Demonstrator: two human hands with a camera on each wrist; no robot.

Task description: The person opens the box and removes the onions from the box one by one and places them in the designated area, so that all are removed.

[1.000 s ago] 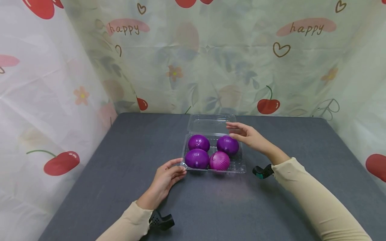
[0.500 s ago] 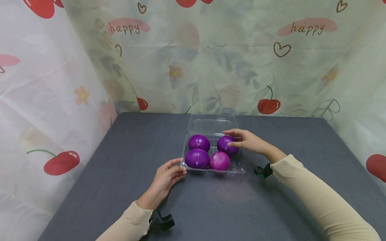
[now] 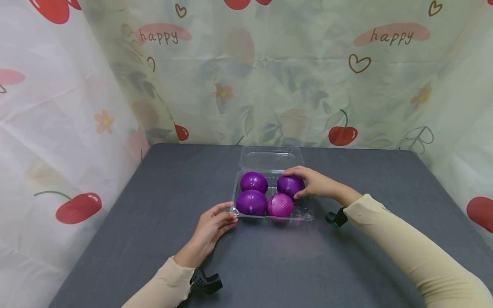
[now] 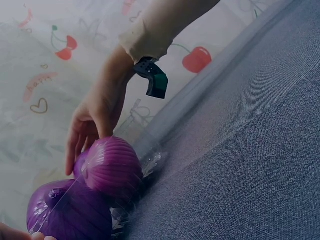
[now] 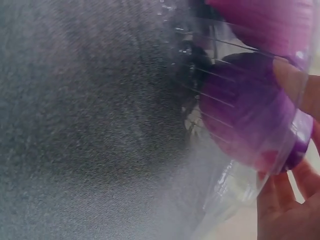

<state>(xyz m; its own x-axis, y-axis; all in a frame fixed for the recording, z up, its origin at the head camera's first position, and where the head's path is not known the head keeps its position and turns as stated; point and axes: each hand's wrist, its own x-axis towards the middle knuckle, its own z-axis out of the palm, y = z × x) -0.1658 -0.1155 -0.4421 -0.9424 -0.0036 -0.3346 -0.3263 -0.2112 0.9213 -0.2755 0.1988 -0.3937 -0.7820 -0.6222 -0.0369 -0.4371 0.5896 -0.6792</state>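
Right hand: the right hand (image 3: 313, 184) is being curled over the far right red onion (image 3: 289, 185), with fingers over its top and the thumb against its near side, so the onion is being gripped while it is sitting in the box.
Left hand: the left hand (image 3: 211, 226) is being rested on the table (image 3: 154, 239) at the near left corner of the clear plastic clamshell box (image 3: 304, 211); its fingers (image 3: 227, 214) are being kept fairly straight and relaxed, touching the rim, with nothing being held.
Gripped onion: it is being kept in the far right place of the box tray, just behind the near right onion (image 3: 280, 205), which is lighter and striped.
Other onions: the far left onion (image 3: 254, 182) and the near left onion (image 3: 251, 202) are being held side by side in the tray, all four packed close together.
Lid: the clear lid (image 3: 270, 158) is being left folded back flat on the table behind the tray.
Surroundings: the grey table is being enclosed by a curtain (image 3: 269, 72) printed with cherries, hearts and the word "happy".
Sleeves: beige sleeves (image 3: 408, 252) are being worn on both arms, with a small dark device at each wrist.
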